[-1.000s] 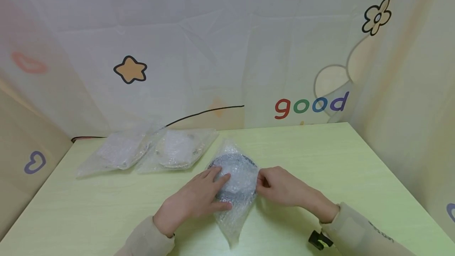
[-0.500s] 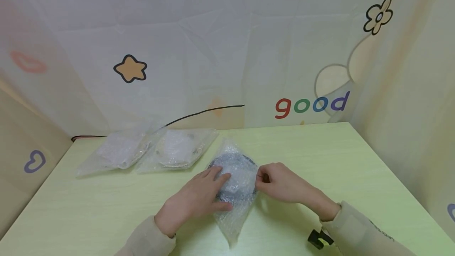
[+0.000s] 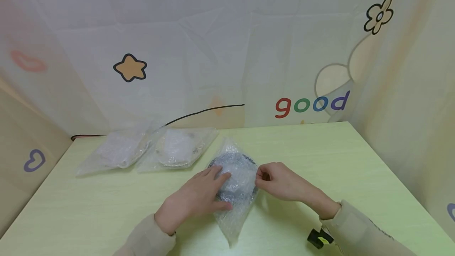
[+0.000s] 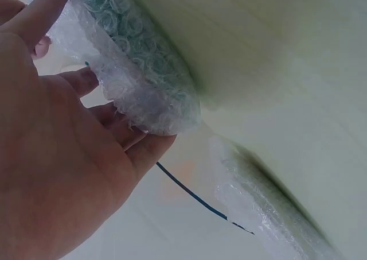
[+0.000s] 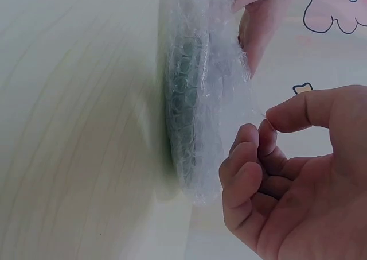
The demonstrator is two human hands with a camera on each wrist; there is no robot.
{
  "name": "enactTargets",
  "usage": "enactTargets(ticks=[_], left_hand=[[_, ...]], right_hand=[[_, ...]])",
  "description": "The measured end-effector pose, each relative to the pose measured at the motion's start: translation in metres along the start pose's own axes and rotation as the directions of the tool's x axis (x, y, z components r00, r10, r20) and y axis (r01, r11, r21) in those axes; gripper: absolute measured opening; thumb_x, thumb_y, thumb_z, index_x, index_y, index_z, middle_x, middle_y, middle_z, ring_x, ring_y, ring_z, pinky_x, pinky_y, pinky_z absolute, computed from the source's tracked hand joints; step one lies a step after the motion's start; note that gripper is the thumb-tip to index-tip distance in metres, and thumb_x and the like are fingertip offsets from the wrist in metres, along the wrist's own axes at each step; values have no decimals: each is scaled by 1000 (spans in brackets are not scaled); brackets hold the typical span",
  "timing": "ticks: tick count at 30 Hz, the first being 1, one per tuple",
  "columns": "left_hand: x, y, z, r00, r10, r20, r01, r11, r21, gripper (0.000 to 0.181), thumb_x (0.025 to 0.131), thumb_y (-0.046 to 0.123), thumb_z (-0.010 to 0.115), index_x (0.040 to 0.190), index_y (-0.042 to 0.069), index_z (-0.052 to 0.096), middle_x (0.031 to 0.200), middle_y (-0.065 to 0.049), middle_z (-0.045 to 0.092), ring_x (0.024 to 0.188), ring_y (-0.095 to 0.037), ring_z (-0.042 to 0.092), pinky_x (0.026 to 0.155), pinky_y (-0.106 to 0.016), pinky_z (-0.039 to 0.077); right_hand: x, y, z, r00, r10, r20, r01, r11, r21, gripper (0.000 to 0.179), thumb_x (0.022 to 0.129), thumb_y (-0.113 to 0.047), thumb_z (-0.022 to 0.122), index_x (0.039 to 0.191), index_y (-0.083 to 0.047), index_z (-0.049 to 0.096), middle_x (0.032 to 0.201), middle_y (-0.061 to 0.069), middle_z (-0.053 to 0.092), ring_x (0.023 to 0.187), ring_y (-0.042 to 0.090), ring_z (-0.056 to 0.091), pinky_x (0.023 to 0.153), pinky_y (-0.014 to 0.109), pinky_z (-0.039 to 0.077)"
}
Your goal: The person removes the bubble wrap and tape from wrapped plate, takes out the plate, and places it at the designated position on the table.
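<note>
A round, flat, dark-rimmed thing wrapped in bubble wrap (image 3: 236, 181) lies on the table in front of me; its wrap tapers to a point at the near and far ends. My left hand (image 3: 195, 194) rests spread over the package's left side, fingers relaxed on the wrap. At the right edge, my right hand (image 3: 281, 181) pinches a thin clear bit of the wrapping between thumb and forefinger, the other fingers curled. In the right wrist view, that clear film stretches from the package (image 5: 192, 99) to the fingertips of the right hand (image 5: 287, 174).
Two more bubble-wrapped packages lie at the back left, a flat one (image 3: 177, 149) and another (image 3: 122, 149) beside it, their wrap overlapping. A printed curtain (image 3: 220, 50) hangs behind the pale green table (image 3: 320, 153). A black strap piece (image 3: 320, 239) hangs by the right sleeve.
My right hand has shifted slightly upward at the package's right edge, still pinching. The left hand and the package have stayed in place.
</note>
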State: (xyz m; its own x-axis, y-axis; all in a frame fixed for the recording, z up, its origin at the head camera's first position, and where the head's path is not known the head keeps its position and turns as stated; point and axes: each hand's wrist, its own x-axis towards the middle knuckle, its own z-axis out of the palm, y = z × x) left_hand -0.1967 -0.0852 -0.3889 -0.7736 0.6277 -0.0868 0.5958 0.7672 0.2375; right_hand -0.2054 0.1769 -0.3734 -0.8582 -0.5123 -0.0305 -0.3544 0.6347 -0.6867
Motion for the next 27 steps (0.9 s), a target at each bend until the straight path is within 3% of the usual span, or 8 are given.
enactTargets(ticks=[5,11,20,27], left_hand=[[1,-1,0,1000,2,8,-2,1000,-4,73,101,56,59,154,7,46,159,-23,36,147,-38,34,118,-49,31],[5,6,3,999,-1,-53,4,999,47,69,103,58,51,148,6,51,151,-24,46,142,-39,42,113,-53,38],[8,16,5,997,-49,-53,56,990,132,71,98,62,59,143,7,53,143,-21,50,138,-39,45,108,-53,43],[10,18,8,996,-59,-62,67,987,144,73,95,64,62,141,8,54,139,-19,51,135,-38,47,107,-53,44]], right_hand=[[0,1,0,1000,-11,5,11,1000,-7,13,94,-8,58,83,-10,63,69,-5,52,62,10,47,55,24,38],[-1,1,0,1000,-23,8,23,1000,-19,13,94,-8,59,82,-11,63,68,-6,52,61,8,46,55,24,37],[-1,4,2,999,-35,37,35,999,2,13,95,-9,59,83,-10,64,69,-6,53,61,8,47,55,24,38],[0,4,2,995,37,91,-47,993,109,17,99,-12,55,86,-4,63,68,-3,54,58,10,46,50,24,38]])
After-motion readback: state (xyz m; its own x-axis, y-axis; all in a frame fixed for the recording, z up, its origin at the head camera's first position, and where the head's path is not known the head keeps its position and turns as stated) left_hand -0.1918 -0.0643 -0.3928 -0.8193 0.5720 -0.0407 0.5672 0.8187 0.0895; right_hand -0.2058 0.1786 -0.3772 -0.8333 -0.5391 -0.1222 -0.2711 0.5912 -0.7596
